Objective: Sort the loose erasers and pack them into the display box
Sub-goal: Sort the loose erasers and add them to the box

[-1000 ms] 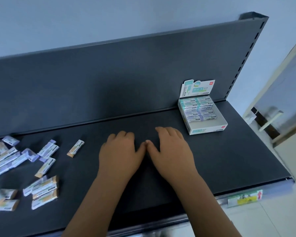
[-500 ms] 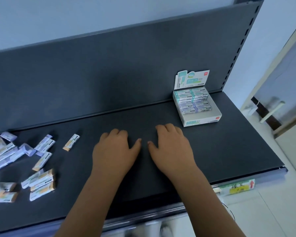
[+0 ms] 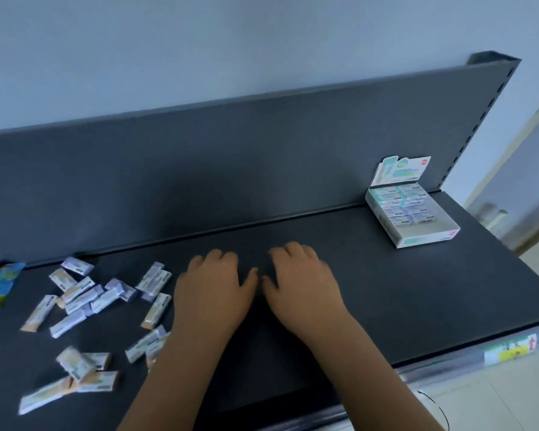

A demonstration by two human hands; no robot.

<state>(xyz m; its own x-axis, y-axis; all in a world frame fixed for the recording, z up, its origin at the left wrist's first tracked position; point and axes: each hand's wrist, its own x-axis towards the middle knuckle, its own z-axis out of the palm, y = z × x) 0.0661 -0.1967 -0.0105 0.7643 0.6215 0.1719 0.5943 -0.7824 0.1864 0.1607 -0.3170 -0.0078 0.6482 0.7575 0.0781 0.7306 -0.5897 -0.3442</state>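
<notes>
Both hands, left hand (image 3: 210, 293) and right hand (image 3: 302, 289), lay flat with empty fingers spread, erasers (image 3: 84, 298) just left of the left hand's fingers, box (image 3: 413, 217) off right.

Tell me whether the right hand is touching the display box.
Apart. The head view shows bare dark shelf between the right hand and the display box.

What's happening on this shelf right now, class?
A person rests both hands flat on the dark shelf, the left hand and right hand side by side, holding nothing. Loose erasers lie scattered to the left. The display box stands open at the far right, already holding rows of erasers. No eraser is being picked up yet.
</notes>
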